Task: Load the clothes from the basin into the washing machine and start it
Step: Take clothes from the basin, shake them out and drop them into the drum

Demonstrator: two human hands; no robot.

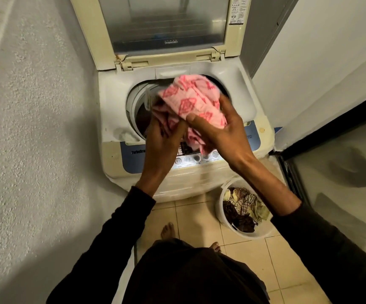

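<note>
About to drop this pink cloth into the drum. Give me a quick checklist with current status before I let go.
1. Lid raised clear of the opening: ok.
2. Pink cloth held by both hands, left hand and right hand: ok.
3. Cloth over the drum opening: ok for the top, but the lower end hangs over the control panel: not ok.
4. Room in the drum: dark laundry shows inside, fill level cannot tell.
5. Basin emptied: not ok, clothes remain in it.
6. Machine powered: panel looks lit, setting cannot tell.
</note>
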